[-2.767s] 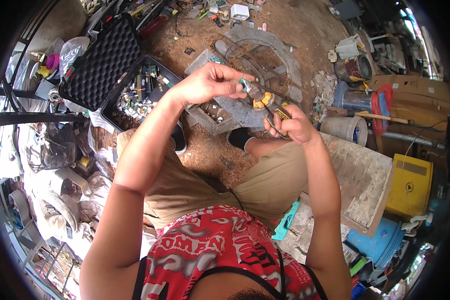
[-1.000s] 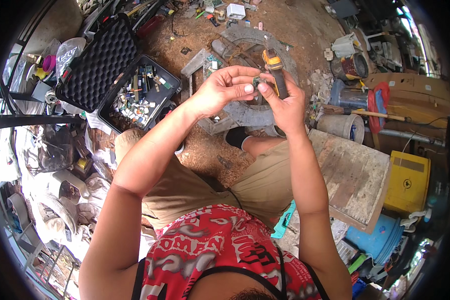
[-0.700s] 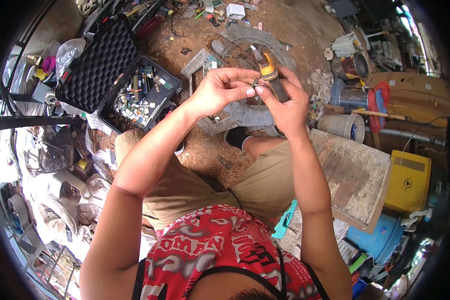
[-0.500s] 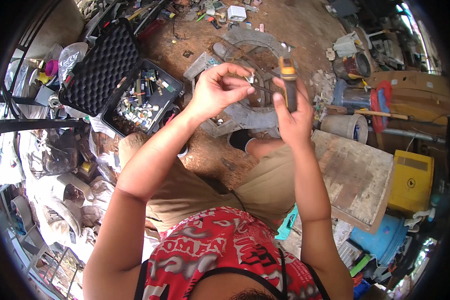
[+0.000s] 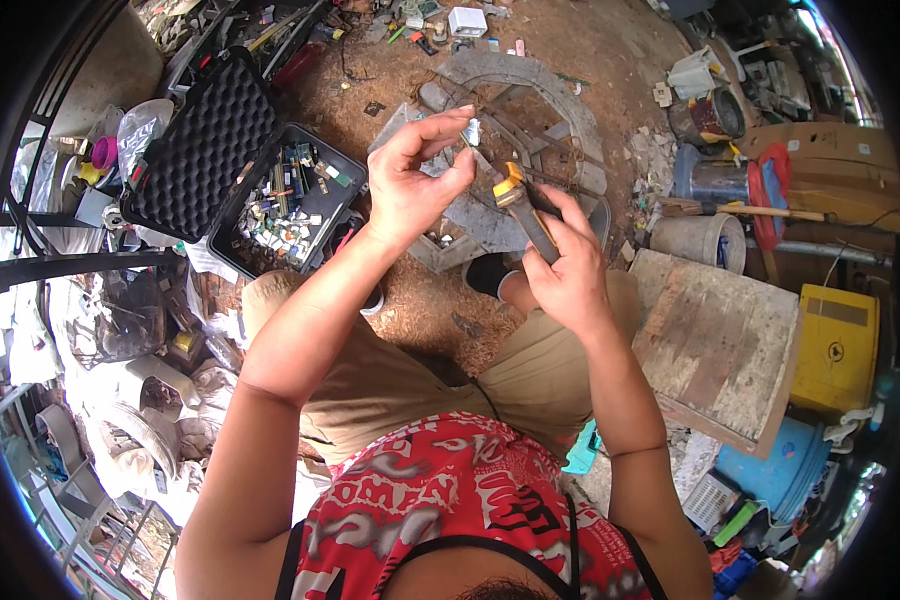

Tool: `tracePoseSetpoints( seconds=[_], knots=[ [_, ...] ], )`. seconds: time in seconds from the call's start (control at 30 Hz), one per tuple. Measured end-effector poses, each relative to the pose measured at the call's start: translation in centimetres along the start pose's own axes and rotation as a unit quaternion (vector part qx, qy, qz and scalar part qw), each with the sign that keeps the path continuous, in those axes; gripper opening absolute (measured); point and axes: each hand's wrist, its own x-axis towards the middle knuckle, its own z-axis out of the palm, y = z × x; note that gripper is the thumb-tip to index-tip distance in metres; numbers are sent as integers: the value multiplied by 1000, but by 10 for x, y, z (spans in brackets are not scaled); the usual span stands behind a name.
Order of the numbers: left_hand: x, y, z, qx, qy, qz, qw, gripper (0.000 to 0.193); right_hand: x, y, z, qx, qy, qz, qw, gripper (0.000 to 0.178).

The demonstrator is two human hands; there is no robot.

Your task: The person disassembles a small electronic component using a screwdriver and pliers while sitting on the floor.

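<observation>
My left hand (image 5: 410,190) is raised in front of my knees. Between its thumb and fingers it pinches a small whitish-green piece (image 5: 472,132), too small to identify. Close by on the right, my right hand (image 5: 570,275) is closed round a yellow-and-grey-handled tool (image 5: 526,212). The tool's slim tip points up and left at the small piece; whether the two touch I cannot tell. On the left lies an open black hard case (image 5: 348,185) with a foam-lined lid (image 5: 205,150). Small circuit boards (image 5: 300,180) and loose white pieces (image 5: 275,225) fill much of it.
Beyond my hands a grey ring-shaped frame (image 5: 570,100) lies on the brown floor. To my right are a worn wooden board (image 5: 715,340), a yellow box (image 5: 835,345), a blue container (image 5: 780,470) and a grey bucket (image 5: 695,240). Plastic bags and scrap crowd the left.
My right hand has shifted left and down and tilted the tool, whose handle was upright before. My left hand has moved slightly left, with its fingers raised, still pinching the small piece.
</observation>
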Motion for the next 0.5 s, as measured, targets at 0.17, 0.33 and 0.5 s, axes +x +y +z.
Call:
tracePoseSetpoints(
  seconds=[0.17,0.33,0.5],
  knots=[
    [3,-1,-4,75,-10,58,995,26,0,0,1,9,-4,-1,1000,35],
    [7,2,-10,138,-45,121,982,27,2,-6,-5,33,-26,20,999,34],
    [8,3,-14,154,-65,113,979,36,3,-4,-9,3,-29,5,1000,28]
  ],
)
